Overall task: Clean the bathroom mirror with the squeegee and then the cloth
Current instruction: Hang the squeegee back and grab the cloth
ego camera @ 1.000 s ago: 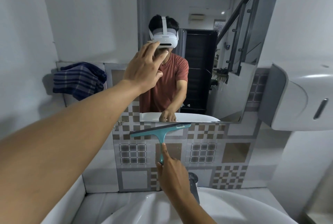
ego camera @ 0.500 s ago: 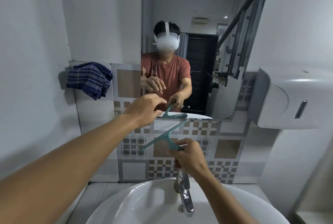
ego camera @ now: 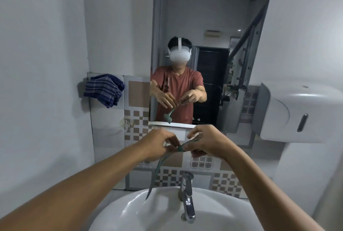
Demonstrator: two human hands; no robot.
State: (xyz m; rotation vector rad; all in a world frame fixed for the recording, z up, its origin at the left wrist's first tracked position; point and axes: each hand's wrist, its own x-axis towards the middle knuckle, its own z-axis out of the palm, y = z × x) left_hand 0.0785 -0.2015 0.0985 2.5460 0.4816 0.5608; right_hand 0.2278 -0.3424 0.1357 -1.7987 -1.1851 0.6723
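Observation:
The tall mirror hangs on the wall ahead and reflects a person in a red shirt. Below it, over the basin, both hands meet on the teal squeegee. My right hand grips its handle. My left hand pinches the squeegee near the handle joint. The blade end hangs down and left toward the basin, seen edge-on and blurred. A blue checked cloth hangs on the wall left of the mirror, out of either hand.
A white basin with a chrome tap lies directly under my hands. A white wall dispenser juts out at the right. Patterned tiles cover the wall below the mirror.
My left hand dropped from the mirror to the squeegee. My right hand pulled the squeegee off the wall and turned it so the blade hangs down over the basin.

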